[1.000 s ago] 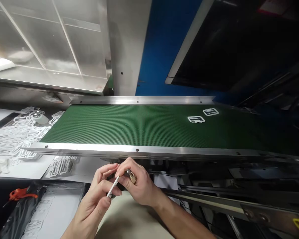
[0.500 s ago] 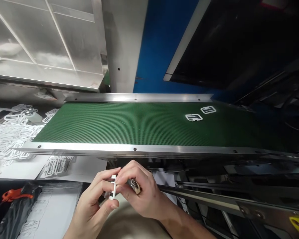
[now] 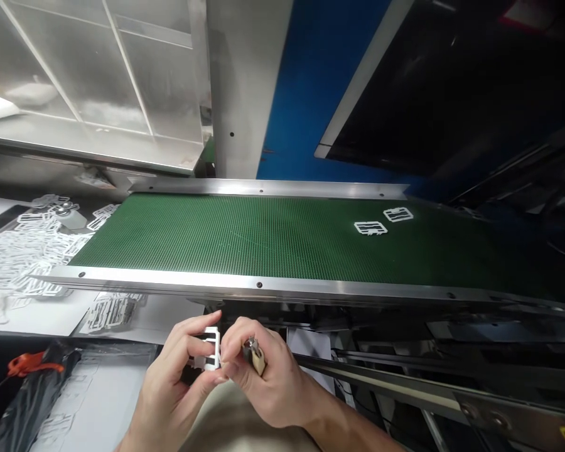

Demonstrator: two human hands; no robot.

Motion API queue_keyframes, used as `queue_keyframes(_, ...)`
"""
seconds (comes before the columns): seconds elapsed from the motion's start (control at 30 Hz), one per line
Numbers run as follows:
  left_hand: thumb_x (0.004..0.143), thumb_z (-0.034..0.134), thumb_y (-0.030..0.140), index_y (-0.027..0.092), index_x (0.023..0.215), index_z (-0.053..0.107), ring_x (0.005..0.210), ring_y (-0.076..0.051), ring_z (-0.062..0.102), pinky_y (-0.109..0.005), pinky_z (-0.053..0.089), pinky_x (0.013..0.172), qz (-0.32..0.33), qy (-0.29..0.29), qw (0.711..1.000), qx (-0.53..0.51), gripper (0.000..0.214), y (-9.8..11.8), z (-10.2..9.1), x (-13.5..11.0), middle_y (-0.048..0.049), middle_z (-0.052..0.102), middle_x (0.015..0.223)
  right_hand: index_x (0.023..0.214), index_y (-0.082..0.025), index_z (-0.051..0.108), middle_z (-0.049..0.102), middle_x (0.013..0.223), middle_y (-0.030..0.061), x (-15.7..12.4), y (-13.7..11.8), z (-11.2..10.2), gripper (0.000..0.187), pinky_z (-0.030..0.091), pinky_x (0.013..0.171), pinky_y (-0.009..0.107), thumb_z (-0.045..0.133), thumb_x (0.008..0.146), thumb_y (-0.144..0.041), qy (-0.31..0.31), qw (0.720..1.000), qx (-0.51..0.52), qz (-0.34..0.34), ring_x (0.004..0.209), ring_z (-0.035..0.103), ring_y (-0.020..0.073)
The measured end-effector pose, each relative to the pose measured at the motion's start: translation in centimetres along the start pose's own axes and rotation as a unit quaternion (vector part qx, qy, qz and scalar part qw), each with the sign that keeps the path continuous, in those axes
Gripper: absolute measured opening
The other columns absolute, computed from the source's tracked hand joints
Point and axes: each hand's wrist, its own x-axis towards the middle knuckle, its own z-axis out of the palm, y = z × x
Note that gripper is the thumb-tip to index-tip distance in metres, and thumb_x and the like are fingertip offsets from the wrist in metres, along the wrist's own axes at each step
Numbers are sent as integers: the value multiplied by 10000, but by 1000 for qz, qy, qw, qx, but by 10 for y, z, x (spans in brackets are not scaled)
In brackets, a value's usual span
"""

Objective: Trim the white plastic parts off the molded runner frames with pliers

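Note:
My left hand (image 3: 176, 370) is closed on a small white plastic frame (image 3: 215, 349) with slots, pinched between thumb and fingers in front of my lap. Close against the frame's right side is my right hand (image 3: 268, 370), its thumb and forefinger pressed together. A small tool (image 3: 255, 356) with a metal end and a beige part is tucked in that hand; its exact kind is hidden by the fingers. Two similar white frames (image 3: 370, 228) lie on the green conveyor belt (image 3: 226, 235) beyond my hands, toward its right end.
A metal rail (image 3: 207, 282) edges the near side of the belt. At left, many white frames (image 3: 14, 257) are heaped around a small bottle (image 3: 70, 216). Orange-handled scissors or cutters (image 3: 31, 364) lie on black plastic. A dark machine bar (image 3: 381, 376) runs low at right.
The white frame in my left hand has turned to show more of its slotted face. My right hand stays beside it with the tool. The whole view has shifted slightly.

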Motion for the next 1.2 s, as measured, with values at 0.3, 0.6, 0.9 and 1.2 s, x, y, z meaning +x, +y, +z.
queue_keyframes(0.3,1048,741,375,315,1077,603,1401,-217,673,-265,620,978,-83,-11,993,-86,153,-13,10,-17,-63,678,1549,1221,-237,682,726,1098,51,-1,4,-9,165,590,936,331,743,1068,-249,16,995,-83,-59,1056,700,185)
queue_keyframes(0.6,1001,809,400,359,1426,576,1409,-224,679,-295,574,1138,-110,7,988,-103,486,-14,13,-17,-56,704,1529,1205,-257,699,726,1047,15,-2,-1,-20,190,574,864,309,742,1070,-384,-2,995,-90,34,937,694,167)
queue_keyframes(0.9,1028,769,410,380,1504,611,1396,-203,656,-252,522,1185,-66,-14,995,-79,503,-11,6,-9,-20,701,1510,1383,-162,638,745,1217,129,-12,4,-41,393,565,938,476,711,1053,-361,-92,934,-345,-29,1052,664,283)
queue_keyframes(1.2,1022,773,437,376,1472,640,1337,-182,685,-217,550,1137,-33,-4,999,-31,473,-5,4,-3,-8,741,1445,1335,-170,665,750,1182,98,-8,2,-32,347,512,882,426,711,1061,-380,-66,914,-389,-100,1012,656,245)
